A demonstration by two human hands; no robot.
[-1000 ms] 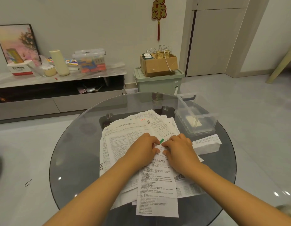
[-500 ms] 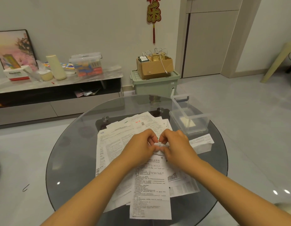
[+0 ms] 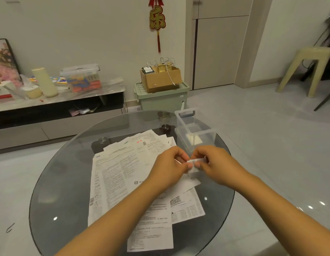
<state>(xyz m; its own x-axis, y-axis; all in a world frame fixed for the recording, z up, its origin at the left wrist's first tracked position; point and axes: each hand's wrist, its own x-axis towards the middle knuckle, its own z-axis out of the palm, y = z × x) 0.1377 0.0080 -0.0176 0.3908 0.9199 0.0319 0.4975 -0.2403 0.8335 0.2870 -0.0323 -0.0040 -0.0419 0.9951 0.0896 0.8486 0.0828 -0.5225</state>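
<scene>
The left hand [image 3: 168, 163] and right hand [image 3: 215, 163] pinched one small folded white leaflet [image 3: 194, 169] (likely nearly finished), while many printed paper sheets [image 3: 121, 174] lay unfolded on the round glass desk [image 3: 68, 182].

— What is the counter [image 3: 68, 182] made of?
— Clear glass, smooth and glossy; lamps glint on it. The leaflets [image 3: 119, 174] lying on it are thin matt paper, creased and printed in black.
— And the folded slip [image 3: 194, 170]?
— The same matt white paper.
— The box [image 3: 203, 134] behind it?
— Transparent plastic, smooth and shiny. Farther back, the carton [image 3: 160, 81] is matt brown cardboard on a pale green plastic bin [image 3: 160, 101]. The floor [image 3: 271, 145] is polished grey tile.
</scene>
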